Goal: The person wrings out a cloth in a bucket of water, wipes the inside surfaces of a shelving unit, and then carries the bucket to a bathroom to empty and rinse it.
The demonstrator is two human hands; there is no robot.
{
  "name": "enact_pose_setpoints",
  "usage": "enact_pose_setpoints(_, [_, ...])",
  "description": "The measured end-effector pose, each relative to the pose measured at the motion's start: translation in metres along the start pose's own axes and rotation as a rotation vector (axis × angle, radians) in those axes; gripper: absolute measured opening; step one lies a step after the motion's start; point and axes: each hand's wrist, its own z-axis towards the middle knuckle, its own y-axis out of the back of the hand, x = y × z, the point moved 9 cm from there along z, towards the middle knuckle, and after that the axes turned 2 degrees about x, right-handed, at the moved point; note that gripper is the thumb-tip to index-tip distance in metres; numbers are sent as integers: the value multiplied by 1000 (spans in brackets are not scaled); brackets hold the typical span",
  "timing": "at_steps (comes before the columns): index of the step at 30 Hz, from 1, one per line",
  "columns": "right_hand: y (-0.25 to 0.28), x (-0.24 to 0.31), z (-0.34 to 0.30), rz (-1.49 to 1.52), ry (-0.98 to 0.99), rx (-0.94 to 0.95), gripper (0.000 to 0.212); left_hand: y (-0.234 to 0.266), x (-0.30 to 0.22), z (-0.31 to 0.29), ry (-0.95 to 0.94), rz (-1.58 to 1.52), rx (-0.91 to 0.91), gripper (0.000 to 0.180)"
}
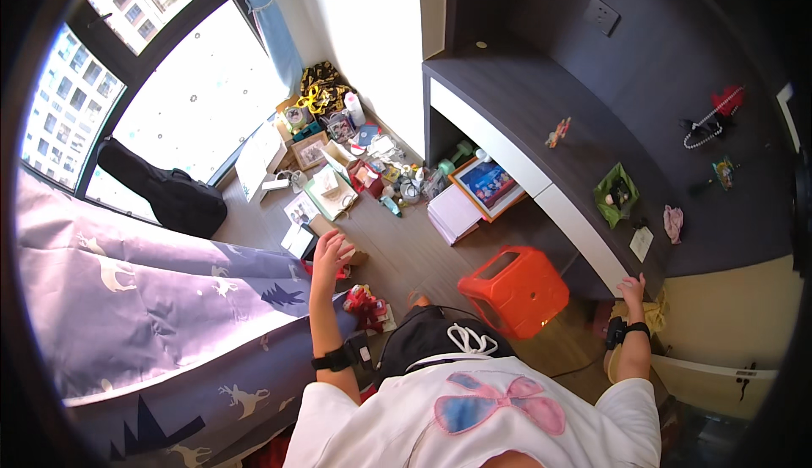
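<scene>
My left hand is raised over the floor beside the bed, its fingers spread and nothing in them. Below and beyond it lie papers, boxes and small loose things. My right hand is at the near end of the dark desk, close to its white drawer front. Its fingers look apart and hold nothing I can see; whether they touch the desk edge I cannot tell. Nearest to it on the desktop are a white card, a crumpled pink cloth and a green open box with small things inside.
An orange plastic stool stands before me. A framed picture and a paper stack lean under the desk. Piled clutter covers the floor by the wall. A black instrument case lies near the window, behind the purple-covered bed.
</scene>
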Motion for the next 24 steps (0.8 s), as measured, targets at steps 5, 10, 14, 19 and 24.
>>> enact_pose_setpoints(5, [2,-1,-34,-106,218,-359,18,-61,1,-2,26,145,216,42])
enact_pose_setpoints(10, [-111,-13,-113,-21,463,109,21,-48,42,-30,106,94,119,44])
enact_pose_setpoints(14, [-221,-89,-197,62,17,906,11,-26,61,-57,123,35,21,41])
enact_pose_setpoints(19, [-243,-115,-226,143,-219,1077,18,10,76,-89,108,20,-111,40])
enact_pose_setpoints(24, [-227,-106,-159,361,-195,750,21,17,91,-111,194,109,-81,37])
